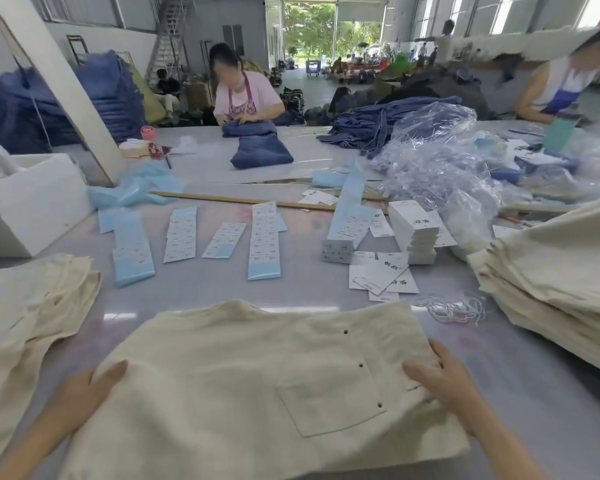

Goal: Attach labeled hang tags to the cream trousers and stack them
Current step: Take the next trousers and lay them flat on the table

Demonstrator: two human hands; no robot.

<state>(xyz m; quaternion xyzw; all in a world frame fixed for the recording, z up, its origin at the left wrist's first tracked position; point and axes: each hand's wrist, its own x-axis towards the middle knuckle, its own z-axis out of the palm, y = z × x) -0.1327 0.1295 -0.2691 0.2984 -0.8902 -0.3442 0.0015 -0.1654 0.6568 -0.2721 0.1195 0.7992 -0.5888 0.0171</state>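
A folded pair of cream trousers (257, 382) lies flat on the table right in front of me, back pocket and dark rivets facing up. My left hand (84, 393) grips its left edge, thumb on top. My right hand (444, 382) holds its right edge, fingers curled around the fabric. A tall stack of white hang tags (414, 233) stands beyond, with loose tags (383, 275) lying beside it. White strings (454, 308) lie tangled to the right. Cream trousers are piled at the right (561, 275) and at the left (28, 306).
Blue sticker sheets (262, 240) lie in rows mid-table. A wooden stick (236, 199) crosses behind them. Clear plastic bags (440, 161) heap at the back right. A white box (32, 199) sits far left. A person (243, 98) folds blue jeans (260, 147) opposite.
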